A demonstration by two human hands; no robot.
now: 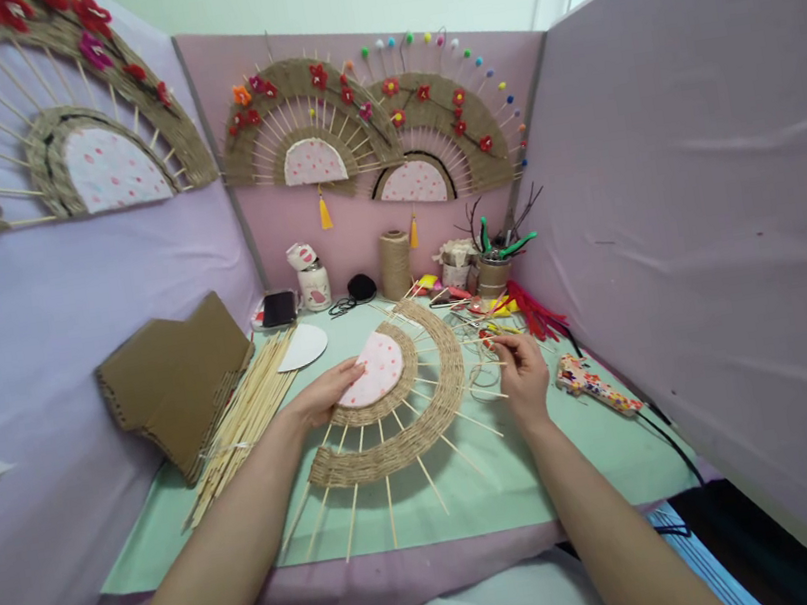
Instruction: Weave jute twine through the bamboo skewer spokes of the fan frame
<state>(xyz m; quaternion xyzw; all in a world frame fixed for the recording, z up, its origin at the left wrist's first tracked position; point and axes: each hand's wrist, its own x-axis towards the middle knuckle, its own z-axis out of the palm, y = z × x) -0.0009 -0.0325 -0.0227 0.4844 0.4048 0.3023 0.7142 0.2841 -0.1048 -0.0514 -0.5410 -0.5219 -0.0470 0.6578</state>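
My left hand [337, 388] grips a half-round woven fan [449, 356] at its dotted pink-and-white centre panel [381, 366], thumb on top. Thin wooden sticks [391, 512] radiate from the panel through an inner band and a wider outer band of brown twine. The fan is tilted above the table, its curved side towards me and to the right. My right hand [522, 371] is closed in a pinch beside the stick ends on the right, on thin twine [486, 371] that hangs in loose loops there. The exact pinch point is partly hidden by the fingers.
Left on the green table [595, 466] lie a bundle of sticks [240, 428], cardboard [176, 377] and a white half-disc [302, 347]. Behind stand a twine spool [396, 263] and a tool jar [494, 274]. A flowered glue gun [594, 383] with a cable lies right.
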